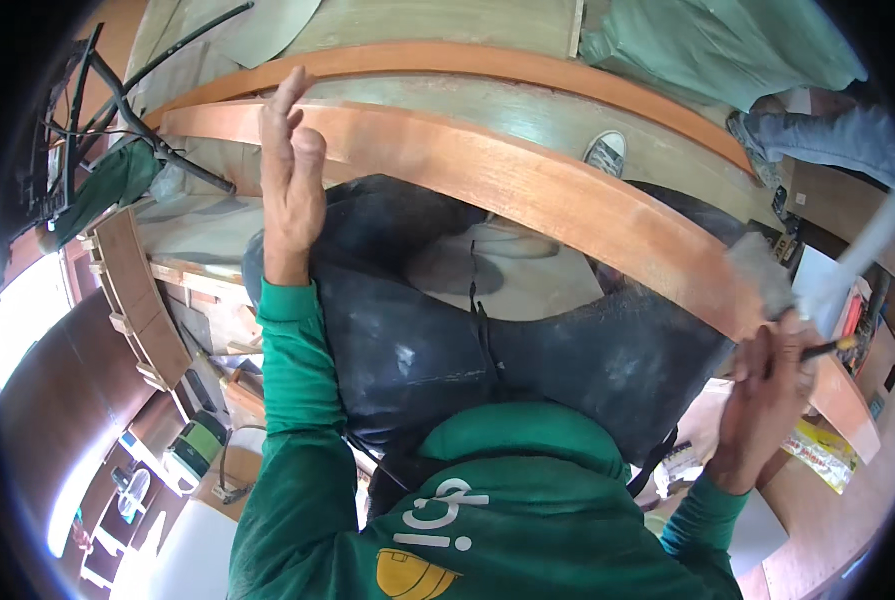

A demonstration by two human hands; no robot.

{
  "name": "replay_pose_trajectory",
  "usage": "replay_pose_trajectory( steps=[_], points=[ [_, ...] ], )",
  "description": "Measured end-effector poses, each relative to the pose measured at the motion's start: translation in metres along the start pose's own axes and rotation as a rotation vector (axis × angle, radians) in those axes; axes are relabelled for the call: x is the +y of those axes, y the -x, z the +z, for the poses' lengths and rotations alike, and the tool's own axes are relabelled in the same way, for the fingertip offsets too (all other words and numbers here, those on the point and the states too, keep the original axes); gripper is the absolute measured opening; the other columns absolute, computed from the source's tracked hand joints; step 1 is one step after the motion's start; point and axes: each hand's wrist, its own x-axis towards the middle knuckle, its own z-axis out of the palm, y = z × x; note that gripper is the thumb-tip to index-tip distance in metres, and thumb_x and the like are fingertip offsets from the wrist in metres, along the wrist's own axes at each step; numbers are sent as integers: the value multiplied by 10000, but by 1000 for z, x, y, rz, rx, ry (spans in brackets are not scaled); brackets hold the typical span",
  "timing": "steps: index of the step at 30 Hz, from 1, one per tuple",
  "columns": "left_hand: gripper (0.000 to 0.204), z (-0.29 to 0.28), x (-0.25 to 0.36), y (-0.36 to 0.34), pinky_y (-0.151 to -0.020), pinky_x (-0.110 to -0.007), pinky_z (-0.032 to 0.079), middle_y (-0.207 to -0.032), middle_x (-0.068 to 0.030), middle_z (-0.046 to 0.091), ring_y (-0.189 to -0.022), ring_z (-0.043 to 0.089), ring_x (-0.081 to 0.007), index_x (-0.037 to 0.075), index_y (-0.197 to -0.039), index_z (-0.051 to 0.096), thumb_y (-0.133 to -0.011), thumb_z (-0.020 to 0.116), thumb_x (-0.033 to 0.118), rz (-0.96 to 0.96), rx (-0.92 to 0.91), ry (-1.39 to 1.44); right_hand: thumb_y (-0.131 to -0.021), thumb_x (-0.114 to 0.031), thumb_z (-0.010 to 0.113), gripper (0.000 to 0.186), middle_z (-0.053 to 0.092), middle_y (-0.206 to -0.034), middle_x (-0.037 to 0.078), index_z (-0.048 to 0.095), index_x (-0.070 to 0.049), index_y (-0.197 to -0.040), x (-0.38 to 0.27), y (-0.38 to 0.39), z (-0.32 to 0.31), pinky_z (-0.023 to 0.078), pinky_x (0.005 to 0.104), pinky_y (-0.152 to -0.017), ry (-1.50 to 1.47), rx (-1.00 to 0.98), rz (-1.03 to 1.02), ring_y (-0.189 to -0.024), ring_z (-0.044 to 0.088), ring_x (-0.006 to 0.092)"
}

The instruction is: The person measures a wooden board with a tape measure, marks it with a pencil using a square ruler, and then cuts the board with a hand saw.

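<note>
My left hand [290, 165] is flat and open, fingers together, pressed against the edge of the long reddish wooden board [528, 190] that lies across in front of me. My right hand [768, 400] is closed around a pencil [830, 349] down at the board's right end, with a grey dusty block [763, 275] just above my knuckles (it may be a sanding block; I cannot tell whether I am gripping it as well). I judge I am steadying the board with one hand and working its far end with the other, marking or smoothing. The next move would want the left palm firm so the board does not shift, and the right hand kept close along the edge.

A yellow packet [823, 452] with red print lies on the bench just below the board's right end. Beyond it, at the right rim, stand some flat boxes [853, 315], one with a red side.
</note>
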Motion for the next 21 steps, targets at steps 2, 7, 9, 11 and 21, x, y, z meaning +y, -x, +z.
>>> replay_pose_trajectory(
  steps=[2, 7, 9, 11, 21],
  points=[
    [807, -2, 3, -4, -1244, -483, 299, -1572, -180, 505, -1488, 432, -318, 20, -1593, 443, -1056, 535, 615, 41, -48, 7, -1064, -229, 682, 208, 697, -867, 32, 654, -28, -1110, 15, 15, 24, 393, 225, -487, 193, 2, 165, -577, 480, 45],
    [1060, 13, 33, -7, -1259, -548, 280, -1577, -214, 486, -1518, 395, -402, 7, -1572, 455, -834, 778, 698, 301, -416, -37, -1037, -226, 694, 321, 734, -937, 74, 684, 69, -1163, 61, 35, 116, 501, 257, -515, 162, -361, 525, -576, 557, 87],
    [1080, 23, 58, -10, -1255, -591, 287, -1569, -238, 475, -1505, 394, -458, 74, -1579, 476, -750, 853, 655, 406, -656, -156, -1032, -199, 681, 289, 730, -930, 90, 694, 72, -1130, 88, 38, 143, 524, 260, -521, 259, -396, 549, -615, 607, 110],
    [1049, 39, 65, -5, -1246, -613, 300, -1582, -225, 466, -1488, 403, -479, 152, -1584, 495, -729, 857, 640, 464, -706, -173, -1031, -183, 668, 272, 729, -954, 104, 698, 72, -1122, 105, 36, 150, 532, 260, -524, 225, -321, 526, -681, 641, 116],
    [890, 85, 30, -12, -1226, -593, 352, -1621, -123, 467, -1447, 477, -382, 316, -1530, 590, -722, 875, 557, 596, -780, -267, -1039, -173, 675, 248, 727, -1027, 90, 697, 37, -1169, 128, 34, 163, 537, 284, -563, 21, -146, 490, -839, 688, 143]
  ],
)
